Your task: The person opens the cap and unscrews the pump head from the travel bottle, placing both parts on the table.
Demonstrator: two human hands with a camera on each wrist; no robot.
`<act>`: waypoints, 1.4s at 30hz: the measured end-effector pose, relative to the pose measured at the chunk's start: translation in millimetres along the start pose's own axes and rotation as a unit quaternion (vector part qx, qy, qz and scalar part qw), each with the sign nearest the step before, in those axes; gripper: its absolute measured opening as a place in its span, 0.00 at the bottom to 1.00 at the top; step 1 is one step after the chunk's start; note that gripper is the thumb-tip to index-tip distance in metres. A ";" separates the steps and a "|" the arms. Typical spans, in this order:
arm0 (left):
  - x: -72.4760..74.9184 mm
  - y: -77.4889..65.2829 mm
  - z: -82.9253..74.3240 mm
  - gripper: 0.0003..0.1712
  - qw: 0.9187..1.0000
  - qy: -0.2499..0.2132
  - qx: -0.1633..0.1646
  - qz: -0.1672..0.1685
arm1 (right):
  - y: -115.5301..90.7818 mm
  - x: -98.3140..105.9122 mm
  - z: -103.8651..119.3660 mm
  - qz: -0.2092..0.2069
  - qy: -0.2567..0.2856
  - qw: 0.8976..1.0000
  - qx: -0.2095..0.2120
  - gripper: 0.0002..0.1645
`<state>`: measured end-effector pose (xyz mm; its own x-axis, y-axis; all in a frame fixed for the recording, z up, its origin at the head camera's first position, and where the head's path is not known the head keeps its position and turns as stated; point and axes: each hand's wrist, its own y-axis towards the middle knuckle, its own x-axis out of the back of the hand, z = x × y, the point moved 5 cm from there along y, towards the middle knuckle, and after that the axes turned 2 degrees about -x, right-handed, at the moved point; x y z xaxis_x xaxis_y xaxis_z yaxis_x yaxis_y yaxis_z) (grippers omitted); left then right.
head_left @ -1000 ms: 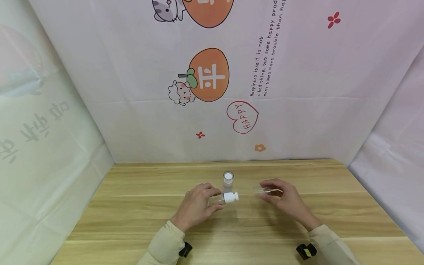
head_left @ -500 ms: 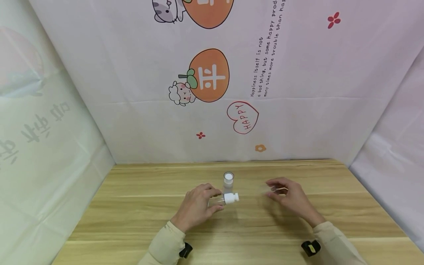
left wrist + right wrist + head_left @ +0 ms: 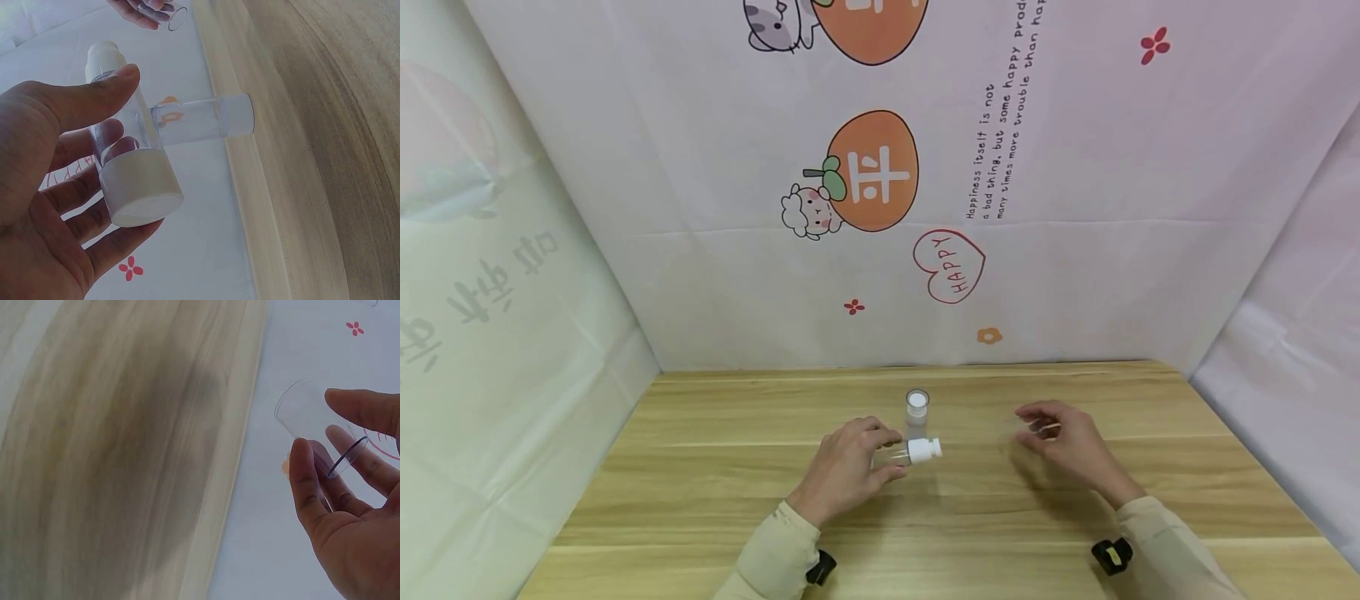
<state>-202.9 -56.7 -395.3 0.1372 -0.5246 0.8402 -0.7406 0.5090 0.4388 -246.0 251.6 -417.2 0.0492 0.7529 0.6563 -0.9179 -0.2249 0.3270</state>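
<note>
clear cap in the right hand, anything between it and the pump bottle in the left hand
Nothing visible stands between the clear cap and the pump bottle; the other clear container stands beyond the pump bottle, outside that gap.

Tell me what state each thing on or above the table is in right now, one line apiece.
Pump bottle: held sideways in the left hand, white pump uncovered.
Clear cap: off the bottle, held in the right hand, apart from the table.
Clear cylinder with white base: standing upright on the table, untouched; I can't tell whether its top is open.
</note>
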 end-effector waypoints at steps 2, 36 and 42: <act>-0.1 -0.2 -0.6 0.20 1.000 0.000 -0.001 -0.001 | 0.9 1.8 -2.2 -0.003 -0.008 1.000 0.003 0.17; -1.9 0.9 -0.6 0.21 1.000 0.007 0.002 0.012 | 6.7 21.4 -32.9 0.003 -0.092 0.995 -0.039 0.17; -2.6 0.2 -0.3 0.21 1.000 0.000 0.005 0.014 | 4.7 23.4 -38.7 0.010 -0.099 0.994 -0.046 0.17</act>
<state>-203.2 -55.1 -397.4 0.1165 -0.5101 0.8522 -0.7511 0.5162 0.4117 -264.4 292.1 -426.7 0.0983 0.6100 0.7862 -0.9510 -0.1752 0.2549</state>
